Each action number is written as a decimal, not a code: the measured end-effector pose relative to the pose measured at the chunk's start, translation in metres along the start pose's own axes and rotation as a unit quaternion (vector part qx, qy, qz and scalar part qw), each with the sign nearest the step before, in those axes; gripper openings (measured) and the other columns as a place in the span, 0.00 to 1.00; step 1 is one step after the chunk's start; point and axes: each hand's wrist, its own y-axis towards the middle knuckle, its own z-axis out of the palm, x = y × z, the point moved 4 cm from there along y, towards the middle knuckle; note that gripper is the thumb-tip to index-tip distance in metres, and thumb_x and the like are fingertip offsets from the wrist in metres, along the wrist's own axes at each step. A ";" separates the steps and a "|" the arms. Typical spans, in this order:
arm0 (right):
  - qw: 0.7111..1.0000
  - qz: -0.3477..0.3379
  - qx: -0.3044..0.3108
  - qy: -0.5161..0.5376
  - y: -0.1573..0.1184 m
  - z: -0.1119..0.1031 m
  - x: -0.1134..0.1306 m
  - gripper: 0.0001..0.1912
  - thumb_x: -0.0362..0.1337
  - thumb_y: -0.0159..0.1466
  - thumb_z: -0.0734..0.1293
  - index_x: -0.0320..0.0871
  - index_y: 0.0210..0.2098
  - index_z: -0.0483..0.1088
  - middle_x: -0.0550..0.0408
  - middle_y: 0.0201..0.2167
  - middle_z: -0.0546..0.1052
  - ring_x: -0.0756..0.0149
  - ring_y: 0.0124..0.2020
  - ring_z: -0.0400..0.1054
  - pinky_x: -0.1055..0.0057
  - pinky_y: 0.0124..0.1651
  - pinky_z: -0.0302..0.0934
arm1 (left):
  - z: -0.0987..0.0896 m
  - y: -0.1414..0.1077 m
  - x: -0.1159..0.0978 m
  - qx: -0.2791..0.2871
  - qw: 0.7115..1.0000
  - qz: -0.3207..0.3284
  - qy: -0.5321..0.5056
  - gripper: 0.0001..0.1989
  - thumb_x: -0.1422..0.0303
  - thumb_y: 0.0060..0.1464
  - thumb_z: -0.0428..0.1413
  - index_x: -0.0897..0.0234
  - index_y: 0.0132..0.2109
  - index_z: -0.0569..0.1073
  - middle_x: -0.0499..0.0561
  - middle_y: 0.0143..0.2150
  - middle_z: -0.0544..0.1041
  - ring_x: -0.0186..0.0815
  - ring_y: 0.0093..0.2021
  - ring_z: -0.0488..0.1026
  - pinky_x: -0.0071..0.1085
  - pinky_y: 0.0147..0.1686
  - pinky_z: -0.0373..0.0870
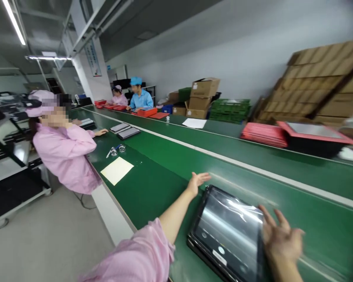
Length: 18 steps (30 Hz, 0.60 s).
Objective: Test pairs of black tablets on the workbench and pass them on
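Observation:
A black tablet-like panel (229, 227) with a glossy screen lies tilted in view on the green bench in front of me. Light streaks reflect off its surface, and a small white label sits near its lower edge. Just beyond its far left corner, my left hand (196, 182) is held out with fingers apart and nothing in it. My right hand (282, 239) is at the panel's right side, fingers spread and palm turned up. Its fingertips come close to the panel's edge; whether they touch it I cannot tell.
Left along the green bench (153, 184) lie a pale yellow sheet (117, 170), small clear round items and two flat panels (128, 132). A co-worker in pink (64, 145) sits there. Across stand red folders (263, 135), a red-rimmed black bin (314, 141), green crates (229, 109) and cartons (204, 88).

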 end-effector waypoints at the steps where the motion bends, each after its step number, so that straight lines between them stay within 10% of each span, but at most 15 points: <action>1: 1.000 0.001 -0.001 -0.004 -0.002 0.003 0.004 0.45 0.73 0.56 0.53 0.53 0.62 0.62 0.34 0.67 0.63 0.41 0.68 0.57 0.33 0.58 0.59 | 0.004 0.003 0.005 0.006 1.000 -0.006 -0.002 0.50 0.47 0.62 0.13 0.73 0.65 0.65 0.67 0.62 0.72 0.46 0.63 0.69 0.47 0.64 0.57; 7: 1.000 -0.006 0.011 0.009 -0.014 0.019 0.023 0.40 0.70 0.54 0.59 0.51 0.56 0.64 0.32 0.65 0.65 0.41 0.70 0.52 0.37 0.70 0.41 | 0.028 0.020 0.032 0.047 0.999 0.006 0.005 0.51 0.43 0.63 0.18 0.74 0.59 0.73 0.66 0.44 0.82 0.48 0.45 0.78 0.45 0.49 0.70; 18: 0.998 0.041 0.023 0.029 0.012 0.029 0.017 0.39 0.71 0.56 0.50 0.47 0.46 0.69 0.35 0.55 0.75 0.35 0.67 0.58 0.37 0.69 0.42 | 0.018 0.036 0.039 0.003 0.996 -0.009 -0.089 0.52 0.42 0.62 0.19 0.77 0.57 0.73 0.57 0.25 0.77 0.40 0.27 0.72 0.35 0.38 0.69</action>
